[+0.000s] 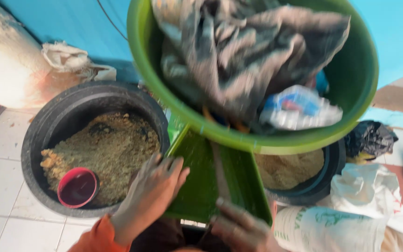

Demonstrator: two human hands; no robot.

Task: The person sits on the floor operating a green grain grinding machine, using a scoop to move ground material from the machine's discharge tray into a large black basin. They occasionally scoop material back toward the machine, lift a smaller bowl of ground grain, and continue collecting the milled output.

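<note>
A flat green tray [201,182] was seen tilted between the two hands, its long axis running from the person's body up and away toward the big green basin [360,93] that stood over its far end. The near edge of the tray was held low in the view, above the tiled floor [1,186]; the far edge was hidden under the basin's rim. A narrow dark strip, perhaps a stick or a fold, was laid along the tray's middle, though blur left its kind unclear.

The left hand [152,196] was spread over the tray's near left edge, fingers apart and pressed flat on it rather than curled. The right hand [241,226] was closed on the near right corner, its grip clamped on the rim there, with the fingers wrapped over the edge. Both hands were equally near the tray, one at each side of the near end.

Crumpled grey cloth [239,51] and a clear plastic bag [299,107] were piled in the basin. Left of the tray, a black tub [38,140] of brownish meal was placed, with a small red cup [77,187] lying in it. A second tub [332,163] with paler meal was partly covered behind the basin.
</note>
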